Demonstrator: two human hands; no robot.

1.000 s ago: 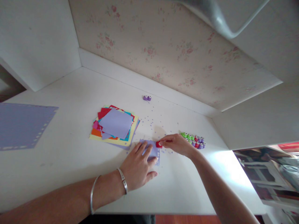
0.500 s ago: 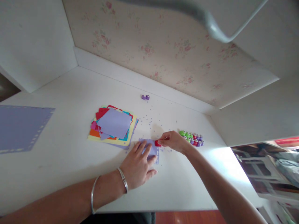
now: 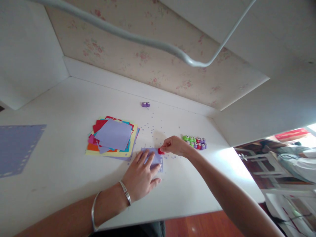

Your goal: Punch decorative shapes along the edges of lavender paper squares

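A small purple sheet of paper (image 3: 155,159) lies on the white table, with a row of punched holes along its right edge. My left hand (image 3: 141,174) rests on the sheet, fingers spread and pressing it flat. At the sheet's upper right corner, my right hand (image 3: 173,145) pinches a small red craft punch (image 3: 160,151), partly hidden by the fingers. Tiny purple paper cut-outs (image 3: 170,156) lie scattered around the sheet and above it.
To the left is a stack of coloured paper (image 3: 115,135). A larger purple sheet with punched edges (image 3: 17,148) lies far left. Green, red and purple punches (image 3: 195,142) stand in rows at right. Two purple punches (image 3: 145,104) sit near the wall. A white cable (image 3: 148,41) hangs across the top.
The whole view has shifted, so the table things appear a little further left. Both hands keep their places on the sheet and the red craft punch stays at its corner.
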